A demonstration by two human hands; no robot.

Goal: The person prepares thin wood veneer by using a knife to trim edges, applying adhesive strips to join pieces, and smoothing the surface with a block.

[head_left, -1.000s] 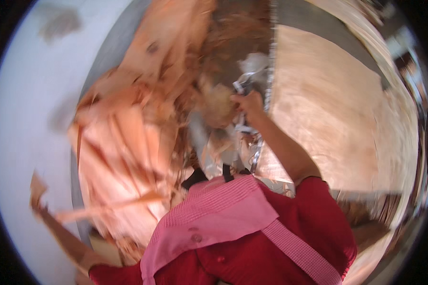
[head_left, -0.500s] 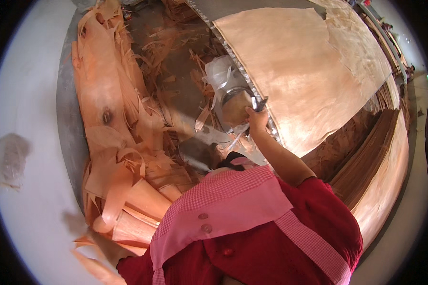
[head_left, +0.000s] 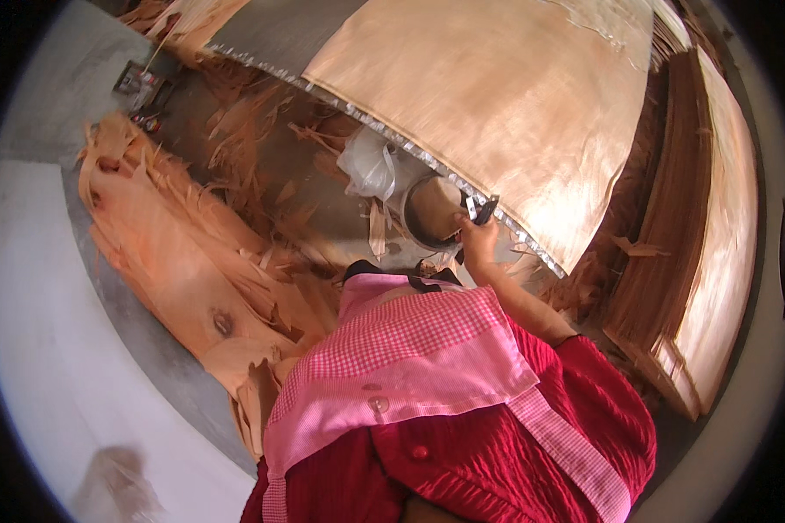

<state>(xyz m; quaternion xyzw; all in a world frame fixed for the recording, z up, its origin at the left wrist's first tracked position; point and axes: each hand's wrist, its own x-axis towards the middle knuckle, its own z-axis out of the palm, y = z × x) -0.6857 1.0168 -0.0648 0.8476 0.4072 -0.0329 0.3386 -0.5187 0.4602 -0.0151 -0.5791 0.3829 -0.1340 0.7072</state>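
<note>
My right hand (head_left: 480, 242) is closed round a small black-and-silver tool (head_left: 487, 212) whose exact kind I cannot make out. It is held by the near edge of a broad, pale wood veneer sheet (head_left: 488, 105), which lies flat on a raised surface with a ragged silvery edge (head_left: 384, 131). Just left of the hand, lower down, is a round dark-rimmed container (head_left: 423, 218) showing a tan disc-like surface. A crumpled white plastic bag (head_left: 368, 166) lies against it. My left hand is out of view.
A long heap of orange-brown veneer scraps (head_left: 183, 244) stretches along the left. Thin torn strips (head_left: 244, 139) litter the grey floor. On the right stands a thick stack of veneer sheets (head_left: 672, 218). A small device (head_left: 139, 85) sits at the far left.
The view has turned, so the veneer sheet reaches farther left and the scrap heap slants. My left forearm, earlier over the scraps at lower left, has left the picture. The right hand keeps the tool.
</note>
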